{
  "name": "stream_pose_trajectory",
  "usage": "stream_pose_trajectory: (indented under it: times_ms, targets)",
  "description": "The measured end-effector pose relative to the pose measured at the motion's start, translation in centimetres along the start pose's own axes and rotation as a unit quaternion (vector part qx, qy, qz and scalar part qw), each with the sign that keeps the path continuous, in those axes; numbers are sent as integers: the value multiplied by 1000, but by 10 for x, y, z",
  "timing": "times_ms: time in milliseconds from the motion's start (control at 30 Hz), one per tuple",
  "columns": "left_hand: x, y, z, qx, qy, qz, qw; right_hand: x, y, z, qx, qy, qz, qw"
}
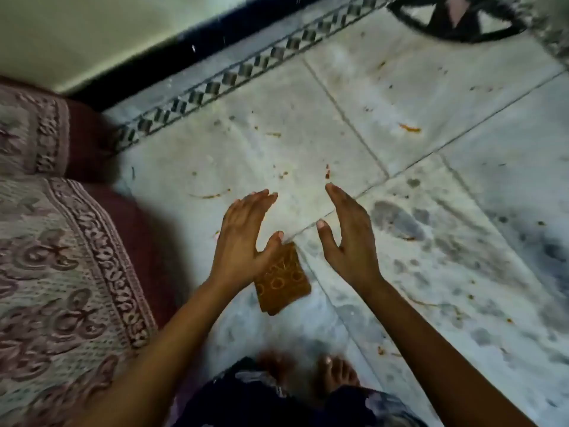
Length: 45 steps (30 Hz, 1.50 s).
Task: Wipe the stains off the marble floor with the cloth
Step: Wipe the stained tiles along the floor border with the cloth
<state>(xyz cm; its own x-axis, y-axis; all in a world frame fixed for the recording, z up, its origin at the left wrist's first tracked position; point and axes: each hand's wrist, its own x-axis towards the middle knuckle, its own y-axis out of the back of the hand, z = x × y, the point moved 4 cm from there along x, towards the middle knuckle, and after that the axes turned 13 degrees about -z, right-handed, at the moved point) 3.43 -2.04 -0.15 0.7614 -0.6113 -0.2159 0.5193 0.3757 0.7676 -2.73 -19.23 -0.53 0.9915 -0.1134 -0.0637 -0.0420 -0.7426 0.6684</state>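
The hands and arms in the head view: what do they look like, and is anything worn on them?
Both arms are bare up to the frame edge, with no sleeves showing. The left hand and right hand wear no gloves; no rings, bangles or watch are visible. The thumbnails look short and unpainted.

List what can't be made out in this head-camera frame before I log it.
- Cloth: its upper left part is hidden under the left hand, so contact cannot be judged.
- Dark round object: cut off by the top edge and blurred; unidentifiable.
- Feet: blurred and partly covered by dark clothing.
- Small orange stains on the marble floor: too small to say what they are.
- Patterned fabric: cut off by the left edge.
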Motion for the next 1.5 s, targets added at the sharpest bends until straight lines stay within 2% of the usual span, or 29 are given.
stream_pose_trajectory:
  times_ms: [167,300,400,500,700,900,1000,1167,1400,1500]
  targets:
    - [-4,-86,-75,39,13,-29,999,4,-75,77,-3,18,-30,999]
    - [-19,-136,-104,87,-2,-67,994,-6,-105,109,-23,52,-29,998]
    - [-28,-163,-106,130,-28,-113,985,-15,-114,120,-36,63,-29,997]
    - [-34,-183,-105,222,-48,-172,959,-25,-116,126,-50,61,-26,997]
    - [-14,-192,-105,310,-8,-180,934,-33,-122,120,-47,42,-35,997]
    - [-3,-176,-101,296,-4,-138,945,-31,-124,111,-81,57,-68,993]
    - [-2,-163,-102,251,11,-118,961,-26,-126,111,-80,55,-71,993]
    - [-11,-117,-116,228,49,-61,970,-9,-138,110,-84,43,-93,991]
    - [-35,-50,-168,183,179,51,965,17,-152,104,-165,59,-171,970]
    - [-38,-43,-189,149,204,84,964,28,-161,108,-203,48,-189,959]
